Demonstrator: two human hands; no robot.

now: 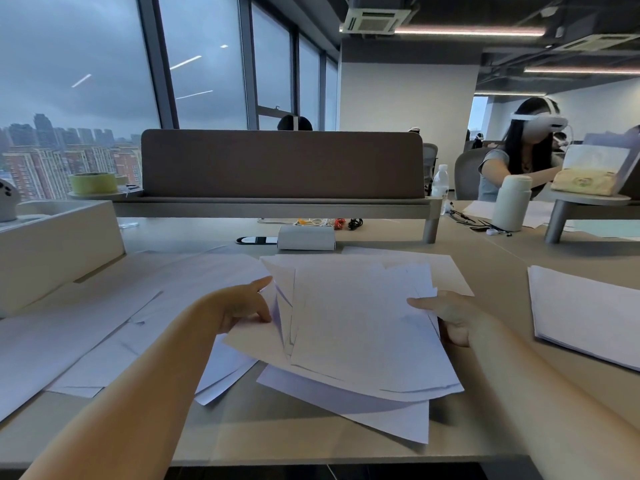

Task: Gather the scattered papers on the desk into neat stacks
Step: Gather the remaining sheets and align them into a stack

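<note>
While both hands (pixel 346 313) grip loose papers (pixel 363 323) (uneven), desk (pixel 242 427) below.

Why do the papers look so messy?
The bundle between the left hand and right hand is fanned out, with corners poking out at different angles. More sheets lie crooked on the desk. Only the stack on the right looks tidy.

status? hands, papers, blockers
Both hands, left hand and right hand, gripping uneven bundle. Loose sheets left; stack right. No blockers.
</note>
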